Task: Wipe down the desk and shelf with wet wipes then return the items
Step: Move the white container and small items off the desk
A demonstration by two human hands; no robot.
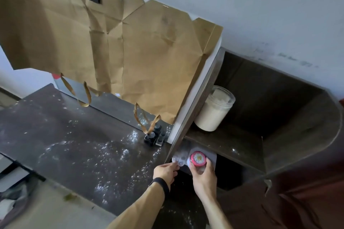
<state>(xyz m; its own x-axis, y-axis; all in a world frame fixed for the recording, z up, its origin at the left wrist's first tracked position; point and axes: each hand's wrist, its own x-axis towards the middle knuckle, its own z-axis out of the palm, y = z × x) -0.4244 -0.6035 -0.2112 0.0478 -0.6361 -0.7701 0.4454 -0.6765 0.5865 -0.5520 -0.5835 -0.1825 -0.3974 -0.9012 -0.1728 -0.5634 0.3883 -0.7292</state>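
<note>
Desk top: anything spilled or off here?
Yes. White specks are scattered over the dark desk, thickest near the small black bottles by the shelf side; a few lie on the shelf board. The brown paper bag above is creased with ragged edges, its handles dangling over the desk.

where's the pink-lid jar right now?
Head view, lower centre: the pink-lid jar is gripped in the right hand at the front edge of the shelf, beside the clear item that the left hand holds, below the big cream-filled jar.
</note>
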